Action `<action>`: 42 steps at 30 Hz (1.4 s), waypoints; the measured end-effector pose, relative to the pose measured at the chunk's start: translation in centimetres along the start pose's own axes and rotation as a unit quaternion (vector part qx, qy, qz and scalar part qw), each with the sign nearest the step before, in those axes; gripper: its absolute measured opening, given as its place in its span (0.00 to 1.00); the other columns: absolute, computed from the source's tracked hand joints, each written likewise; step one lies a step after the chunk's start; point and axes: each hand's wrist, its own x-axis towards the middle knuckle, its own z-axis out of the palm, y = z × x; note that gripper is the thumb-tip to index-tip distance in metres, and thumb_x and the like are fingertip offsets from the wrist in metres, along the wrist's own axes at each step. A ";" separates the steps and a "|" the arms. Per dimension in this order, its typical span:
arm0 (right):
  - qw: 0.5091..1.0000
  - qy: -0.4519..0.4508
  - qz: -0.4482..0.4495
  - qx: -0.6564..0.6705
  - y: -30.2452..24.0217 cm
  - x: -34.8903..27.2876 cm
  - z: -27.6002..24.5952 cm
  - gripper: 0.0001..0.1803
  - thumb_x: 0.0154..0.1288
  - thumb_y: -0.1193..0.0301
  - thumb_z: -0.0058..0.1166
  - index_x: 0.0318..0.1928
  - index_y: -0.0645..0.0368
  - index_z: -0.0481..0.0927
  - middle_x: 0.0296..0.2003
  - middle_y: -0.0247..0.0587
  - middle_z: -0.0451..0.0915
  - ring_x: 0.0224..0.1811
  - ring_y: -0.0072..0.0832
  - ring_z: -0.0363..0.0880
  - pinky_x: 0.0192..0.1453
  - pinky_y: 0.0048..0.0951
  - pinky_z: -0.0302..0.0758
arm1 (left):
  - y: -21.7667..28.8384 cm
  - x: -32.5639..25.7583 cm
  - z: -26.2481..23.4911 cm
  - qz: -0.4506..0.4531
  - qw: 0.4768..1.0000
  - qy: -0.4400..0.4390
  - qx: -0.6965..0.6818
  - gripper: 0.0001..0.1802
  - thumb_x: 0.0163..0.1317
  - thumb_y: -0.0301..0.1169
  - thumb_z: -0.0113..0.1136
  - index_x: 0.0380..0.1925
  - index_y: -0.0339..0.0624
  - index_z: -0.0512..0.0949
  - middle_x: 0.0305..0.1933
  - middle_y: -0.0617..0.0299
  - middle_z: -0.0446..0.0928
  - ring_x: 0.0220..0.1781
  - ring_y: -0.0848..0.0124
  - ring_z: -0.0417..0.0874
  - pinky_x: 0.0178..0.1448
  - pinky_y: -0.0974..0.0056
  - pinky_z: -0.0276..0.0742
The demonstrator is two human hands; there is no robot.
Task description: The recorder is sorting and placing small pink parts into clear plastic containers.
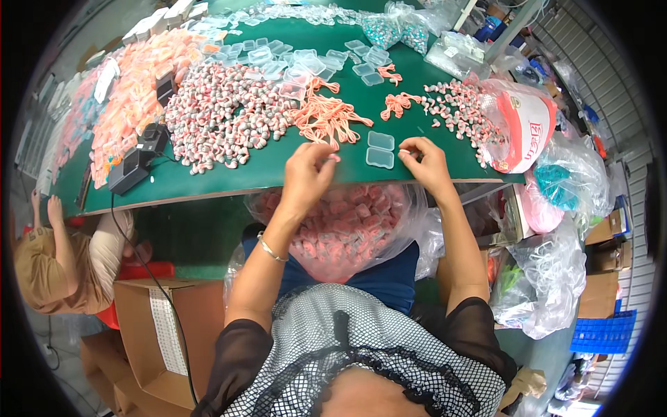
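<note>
My left hand (310, 170) is closed in a pinch over the table's front edge, with a small pink piece (335, 158) at its fingertips. To the right, my right hand (426, 164) is also pinched, thumb against fingers; a bit of pink shows there, but its kind is too small to make out. Between the hands an opened clear plastic case (380, 148) lies flat, its two halves side by side. Just beyond my left hand is a heap of orange cords (328, 119). A smaller bundle of cords (398, 105) lies beyond the case.
Pink-and-grey plug-like pieces (226, 111) are heaped at left, with more (458, 111) spilling from a bag (524, 125) at right. Clear cases (306, 64) lie at the back. A bag of packed pink cases (347, 229) hangs below the edge. Another person (66, 260) sits at far left.
</note>
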 end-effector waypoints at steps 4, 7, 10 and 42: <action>0.999 -0.021 -0.002 -0.042 -0.4 -0.2 1.3 0.08 0.56 0.70 0.64 0.37 0.58 0.83 0.32 0.37 0.81 0.29 0.27 0.79 0.35 0.27 0.77 | 0.0 1.2 5.4 0.110 0.992 -0.021 0.053 0.08 0.54 0.25 0.68 0.35 0.39 0.82 0.32 0.58 0.79 0.27 0.67 0.79 0.33 0.63 0.75; 0.994 -0.035 0.010 -0.106 -0.9 -0.3 2.1 0.07 0.56 0.66 0.65 0.34 0.53 0.84 0.32 0.34 0.81 0.35 0.32 0.80 0.41 0.36 0.73 | -0.2 1.6 7.5 0.123 0.988 -0.033 0.090 0.08 0.55 0.28 0.67 0.35 0.40 0.82 0.33 0.56 0.78 0.32 0.59 0.81 0.36 0.57 0.76; 0.985 -0.034 -0.012 -0.170 -0.6 -0.4 2.4 0.07 0.56 0.63 0.65 0.31 0.51 0.84 0.31 0.33 0.80 0.40 0.36 0.80 0.45 0.41 0.68 | -0.1 1.9 7.5 0.127 0.981 -0.055 0.135 0.08 0.55 0.29 0.66 0.35 0.40 0.82 0.33 0.55 0.77 0.35 0.56 0.81 0.39 0.55 0.76; 0.990 -0.003 0.042 0.135 2.1 1.2 1.5 0.08 0.63 0.80 0.59 0.44 0.64 0.82 0.34 0.32 0.81 0.35 0.16 0.78 0.42 0.19 0.75 | -0.2 1.1 4.2 0.128 0.974 -0.139 0.123 0.25 0.46 0.34 0.75 0.46 0.40 0.80 0.40 0.54 0.75 0.44 0.55 0.79 0.47 0.55 0.75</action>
